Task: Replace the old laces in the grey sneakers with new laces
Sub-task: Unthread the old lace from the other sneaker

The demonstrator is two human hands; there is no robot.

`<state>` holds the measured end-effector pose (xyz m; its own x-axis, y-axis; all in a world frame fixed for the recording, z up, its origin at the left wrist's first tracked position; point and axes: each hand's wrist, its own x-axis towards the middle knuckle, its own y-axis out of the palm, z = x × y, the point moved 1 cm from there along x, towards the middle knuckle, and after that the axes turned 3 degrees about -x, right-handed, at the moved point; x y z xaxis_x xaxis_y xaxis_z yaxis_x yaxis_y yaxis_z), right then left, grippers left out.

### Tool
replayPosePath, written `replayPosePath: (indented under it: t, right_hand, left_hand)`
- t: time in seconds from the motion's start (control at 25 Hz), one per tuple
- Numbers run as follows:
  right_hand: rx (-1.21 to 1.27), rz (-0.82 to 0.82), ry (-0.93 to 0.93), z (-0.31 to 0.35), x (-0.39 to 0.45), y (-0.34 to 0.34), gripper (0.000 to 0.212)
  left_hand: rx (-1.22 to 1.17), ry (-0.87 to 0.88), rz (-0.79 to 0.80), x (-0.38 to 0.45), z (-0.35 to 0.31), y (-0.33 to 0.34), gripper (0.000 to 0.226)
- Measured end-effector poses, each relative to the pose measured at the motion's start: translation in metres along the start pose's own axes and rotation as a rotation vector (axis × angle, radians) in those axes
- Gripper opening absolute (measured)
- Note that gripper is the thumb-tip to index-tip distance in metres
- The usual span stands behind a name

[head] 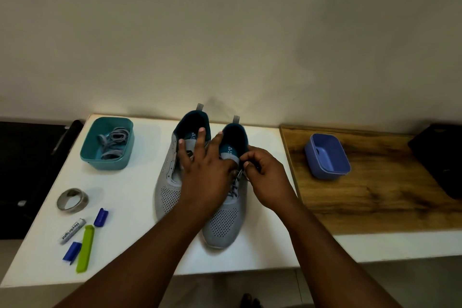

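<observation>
The right hand (266, 177) pinches the dark lace (236, 184) at the right sneaker (225, 222); the left hand (207, 170), fingers spread, rests across both tongues, touching the left sneaker (166, 192). Both stand mid-table (140, 252), toes near its near edge; a teal tub (107, 144) of grey laces (113, 142) sits far left.

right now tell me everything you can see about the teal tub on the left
The teal tub is a squarish, open-topped container with rounded corners that looks like plastic. It stands upright near the far left corner of the white table, left of the grey sneakers. Inside lies a loose tangle of grey laces. No hand touches it, and it stands apart from the other items on the table.
</observation>
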<state>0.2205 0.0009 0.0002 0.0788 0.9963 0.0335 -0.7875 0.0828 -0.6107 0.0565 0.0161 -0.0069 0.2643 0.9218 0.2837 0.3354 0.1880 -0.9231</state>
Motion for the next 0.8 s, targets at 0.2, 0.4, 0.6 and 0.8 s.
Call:
replayPosePath:
  t: [0.2, 0.4, 0.6, 0.8]
  right_hand:
    - [-0.004, -0.032, 0.007, 0.001, 0.002, 0.0, 0.019]
    - [-0.02, -0.041, 0.001, 0.004, 0.0, 0.001, 0.019]
    - [-0.056, -0.029, -0.008, 0.006, 0.0, 0.0, 0.016]
    - [-0.181, -0.01, -0.102, 0.005, -0.002, 0.003, 0.014]
  left_hand:
    - [-0.431, -0.294, -0.313, 0.003, 0.011, -0.016, 0.021]
    - [-0.581, -0.655, -0.542, -0.003, 0.024, -0.035, 0.048]
    - [-0.009, -0.035, -0.068, -0.005, 0.005, -0.006, 0.024]
    - [-0.184, -0.2, -0.094, -0.006, 0.017, -0.002, 0.039]
